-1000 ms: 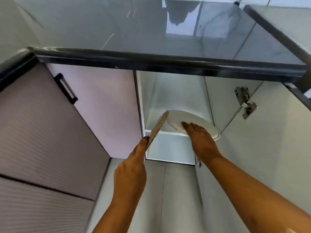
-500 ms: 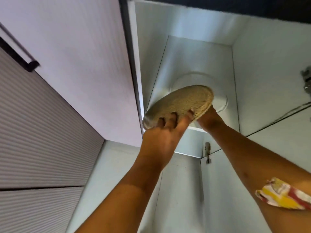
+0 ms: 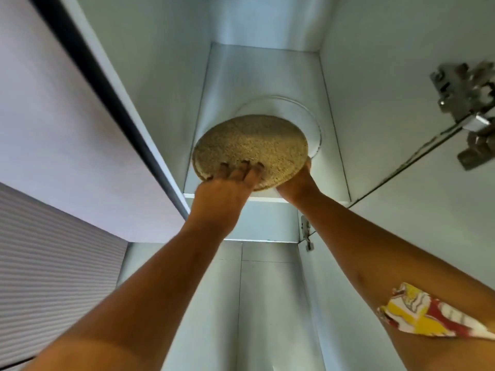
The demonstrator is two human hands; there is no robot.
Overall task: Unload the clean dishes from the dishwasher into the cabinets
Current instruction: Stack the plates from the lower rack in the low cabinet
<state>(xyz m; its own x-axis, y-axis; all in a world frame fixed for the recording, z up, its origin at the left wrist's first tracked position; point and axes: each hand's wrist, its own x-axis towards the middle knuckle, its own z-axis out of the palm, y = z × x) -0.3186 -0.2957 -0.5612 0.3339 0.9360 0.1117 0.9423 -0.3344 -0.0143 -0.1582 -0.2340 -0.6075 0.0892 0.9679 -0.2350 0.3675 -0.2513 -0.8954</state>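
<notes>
Head view, looking up into an open wall cabinet (image 3: 267, 28): a person is holding a round woven mat (image 3: 249, 148) over the front part of the cabinet's shelf (image 3: 334, 167), its tan face turned toward the camera; the left hand (image 3: 225, 191) is gripping the mat at its near edge, the fingers (image 3: 241, 171) lying pressed side by side on the visible face, thumb out of sight; the right hand (image 3: 297, 183) is reaching behind the mat's lower right edge with only its heel and wrist showing, so the state of its fingers cannot be told; a white plate (image 3: 284, 107) is lying flat on the shelf beyond the mat, toward the back right corner, its near part covered by the mat, and whether the two are touching cannot be told; a metal hinge (image 3: 466, 103) is joining the cabinet's right wall to the open door (image 3: 428, 223); a patterned sleeve (image 3: 428, 314) in yellow, red and white is showing on the right arm; a closed cabinet door (image 3: 67, 129) is flanking the opening on the left.
</notes>
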